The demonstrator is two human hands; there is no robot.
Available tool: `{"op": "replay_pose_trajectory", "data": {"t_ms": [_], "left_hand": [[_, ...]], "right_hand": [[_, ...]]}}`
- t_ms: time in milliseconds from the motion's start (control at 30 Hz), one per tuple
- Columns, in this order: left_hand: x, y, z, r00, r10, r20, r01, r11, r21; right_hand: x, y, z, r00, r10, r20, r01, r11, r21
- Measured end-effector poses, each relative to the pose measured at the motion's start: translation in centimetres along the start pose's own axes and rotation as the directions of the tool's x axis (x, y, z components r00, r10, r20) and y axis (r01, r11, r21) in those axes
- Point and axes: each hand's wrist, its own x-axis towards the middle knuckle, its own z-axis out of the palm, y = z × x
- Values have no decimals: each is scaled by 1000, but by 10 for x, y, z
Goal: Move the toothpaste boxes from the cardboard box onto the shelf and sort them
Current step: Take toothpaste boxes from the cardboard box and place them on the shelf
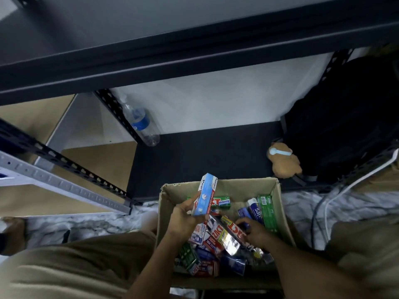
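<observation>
Head view: left hand [183, 214] grips light-blue toothpaste box [207, 194] above cardboard box [237, 188].

head-worn camera, looking steeply down and forward, close over the cardboard box [278, 203], shelf [194, 160] just beyond

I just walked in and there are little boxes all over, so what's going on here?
A person works over an open cardboard box packed with toothpaste boxes. Their left hand holds a light blue toothpaste box lifted above the pile. The right hand reaches into the jumble at a dark blue box; whether it grips it is unclear. The dark shelf ahead shows no toothpaste yet, only a water bottle, a plush toy and a black bag.
</observation>
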Motion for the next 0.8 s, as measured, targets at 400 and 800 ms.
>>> {"op": "replay_pose_trajectory", "data": {"t_ms": [400, 800], "left_hand": [[-27, 52, -6, 963, 271, 10, -262, 920, 290], [-107, 142, -21, 865, 481, -142, -453, 871, 191]], "right_hand": [[-61, -71, -44, 903, -331, -274, 378, 915, 142], [-201, -190, -116, 626, -649, -432, 722, 692, 7]]}}
